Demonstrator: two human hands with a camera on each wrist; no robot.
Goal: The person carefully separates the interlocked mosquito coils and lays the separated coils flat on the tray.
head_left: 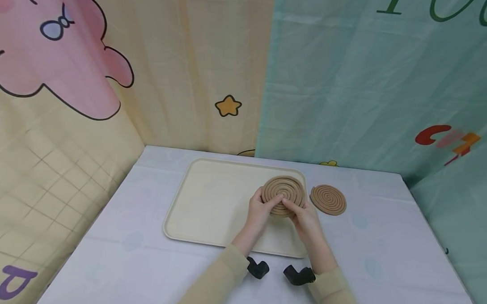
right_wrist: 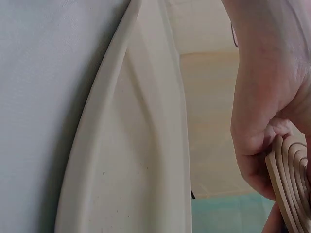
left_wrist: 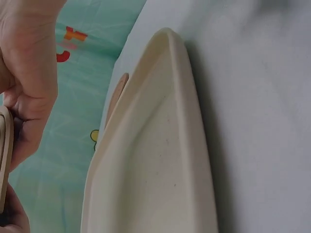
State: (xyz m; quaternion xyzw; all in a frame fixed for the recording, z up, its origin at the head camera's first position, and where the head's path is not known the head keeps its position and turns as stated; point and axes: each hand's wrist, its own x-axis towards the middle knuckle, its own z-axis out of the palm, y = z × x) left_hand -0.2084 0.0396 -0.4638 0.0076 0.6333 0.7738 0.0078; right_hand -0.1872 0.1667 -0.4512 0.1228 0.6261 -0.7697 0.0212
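A brown spiral mosquito coil [head_left: 283, 189] is held up over the right part of a cream tray [head_left: 213, 200]. My left hand [head_left: 260, 210] grips its left side, and my right hand [head_left: 307, 219] grips the lower right. Both thumbs lie on the coil's face near its centre, with the other fingers mostly hidden behind it. In the right wrist view, the held coil [right_wrist: 290, 179] shows its ridged edge between the fingers. A second mosquito coil [head_left: 328, 199] lies flat on the table just right of the tray.
The tray's raised rim [left_wrist: 187, 121] runs below the hands. A white cloth covers the table [head_left: 385, 246], with printed curtains [head_left: 350, 84] behind and at both sides. Black wrist camera mounts [head_left: 299, 275] sit close together at the sleeves.
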